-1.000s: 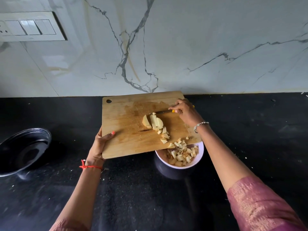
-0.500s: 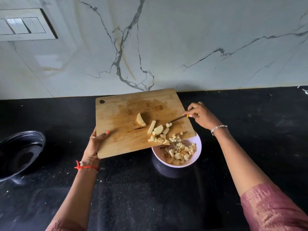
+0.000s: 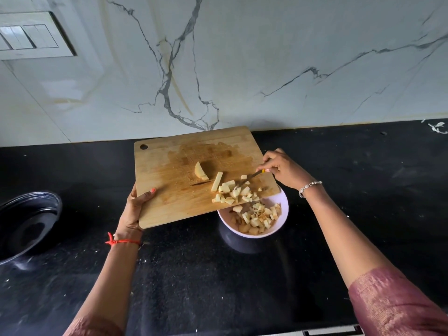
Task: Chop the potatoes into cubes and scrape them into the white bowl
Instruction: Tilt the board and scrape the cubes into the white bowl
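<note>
You're scraping: left hand [image 3: 135, 209] grips the tilted wooden cutting board [image 3: 174, 170], right hand [image 3: 283, 167] pinches the yellow-handled knife [image 3: 249, 178]; next sweep the pale potato cubes [image 3: 232, 192] into the round white bowl [image 3: 282, 209].

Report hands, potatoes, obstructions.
Left hand grips tilted wooden chopping board. Right hand holds yellow-handled knife. Pale potato cubes at board's edge above white bowl. Nothing blocking.

I note soft, even light; faint glare on the glossy white marble wall [image 3: 63, 86]; wide-angle bending at edges
</note>
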